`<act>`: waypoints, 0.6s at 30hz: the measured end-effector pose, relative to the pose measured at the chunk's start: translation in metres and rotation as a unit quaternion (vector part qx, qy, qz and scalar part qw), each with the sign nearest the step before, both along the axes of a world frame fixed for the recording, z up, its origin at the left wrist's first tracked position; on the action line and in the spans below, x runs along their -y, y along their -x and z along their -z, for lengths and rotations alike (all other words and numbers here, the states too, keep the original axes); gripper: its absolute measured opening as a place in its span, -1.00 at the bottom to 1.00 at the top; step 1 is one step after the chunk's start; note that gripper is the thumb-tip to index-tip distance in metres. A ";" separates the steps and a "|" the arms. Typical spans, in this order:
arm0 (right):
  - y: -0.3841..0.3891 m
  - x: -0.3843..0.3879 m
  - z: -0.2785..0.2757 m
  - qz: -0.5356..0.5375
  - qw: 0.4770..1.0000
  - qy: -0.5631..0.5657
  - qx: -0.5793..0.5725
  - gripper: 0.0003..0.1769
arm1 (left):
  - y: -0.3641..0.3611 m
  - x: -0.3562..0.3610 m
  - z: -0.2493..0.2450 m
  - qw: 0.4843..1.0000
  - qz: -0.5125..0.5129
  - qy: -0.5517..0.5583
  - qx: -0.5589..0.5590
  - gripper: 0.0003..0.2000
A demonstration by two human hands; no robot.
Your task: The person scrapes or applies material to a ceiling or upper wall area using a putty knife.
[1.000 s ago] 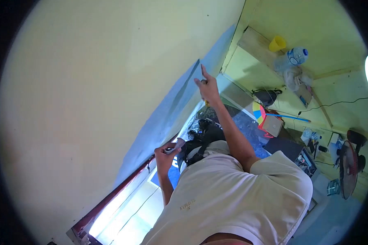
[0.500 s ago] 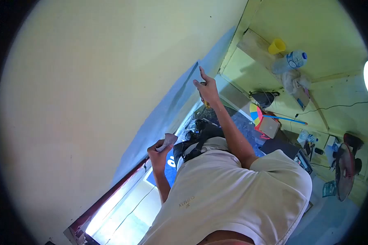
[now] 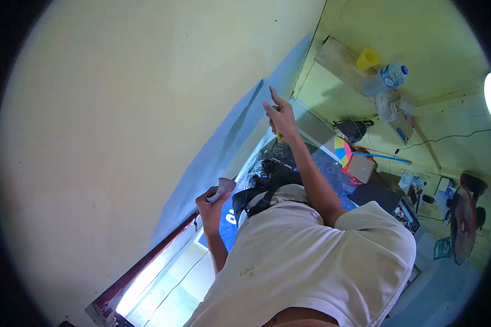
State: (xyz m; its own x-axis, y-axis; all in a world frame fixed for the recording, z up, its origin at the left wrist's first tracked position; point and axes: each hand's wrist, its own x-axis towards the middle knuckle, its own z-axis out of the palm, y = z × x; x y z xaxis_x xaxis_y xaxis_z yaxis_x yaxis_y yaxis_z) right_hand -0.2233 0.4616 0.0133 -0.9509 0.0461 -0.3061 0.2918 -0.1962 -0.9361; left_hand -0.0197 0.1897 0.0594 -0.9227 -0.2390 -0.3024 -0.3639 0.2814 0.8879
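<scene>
My left hand (image 3: 208, 208) is closed round a flat, grey, slightly curved piece (image 3: 222, 189) and holds it up beside the wall. Higher and to the right, my right hand (image 3: 281, 115) grips a tool with a yellow handle (image 3: 279, 136). Its index finger points up towards the wall, and most of the tool is hidden by the palm. Just past that fingertip, a dark streak runs along the blue lower band (image 3: 223, 128) of the wall. Cream paint covers the wall (image 3: 103, 120) above the band.
On the right, a wooden shelf (image 3: 338, 57) holds a yellow cup (image 3: 367, 59) and a plastic bottle (image 3: 384, 79). Below it are a dark bag (image 3: 352, 131) and a fan (image 3: 463, 226). A lit doorway with a dark red frame (image 3: 142, 267) lies at lower left.
My right hand has shifted slightly to the right, away from the dark streak. My left hand keeps its hold on the grey piece, nearly unmoved. The view has shifted a little.
</scene>
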 end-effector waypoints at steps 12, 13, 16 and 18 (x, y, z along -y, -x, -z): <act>-0.014 0.004 -0.004 -0.009 0.998 0.061 -0.025 -0.14 | -0.007 -0.004 -0.008 1.000 -0.006 -0.010 0.004 -0.82; -0.015 0.004 -0.009 -0.012 0.997 0.076 -0.014 -0.13 | -0.009 -0.004 -0.007 1.000 -0.010 0.000 0.002 -0.82; -0.017 0.004 -0.002 -0.004 0.999 0.015 -0.047 -0.16 | -0.011 -0.005 -0.009 0.999 -0.017 0.026 -0.007 -0.82; -0.016 0.003 0.002 -0.001 0.999 0.010 -0.036 -0.18 | -0.011 -0.007 -0.015 0.999 -0.015 0.040 -0.013 -0.81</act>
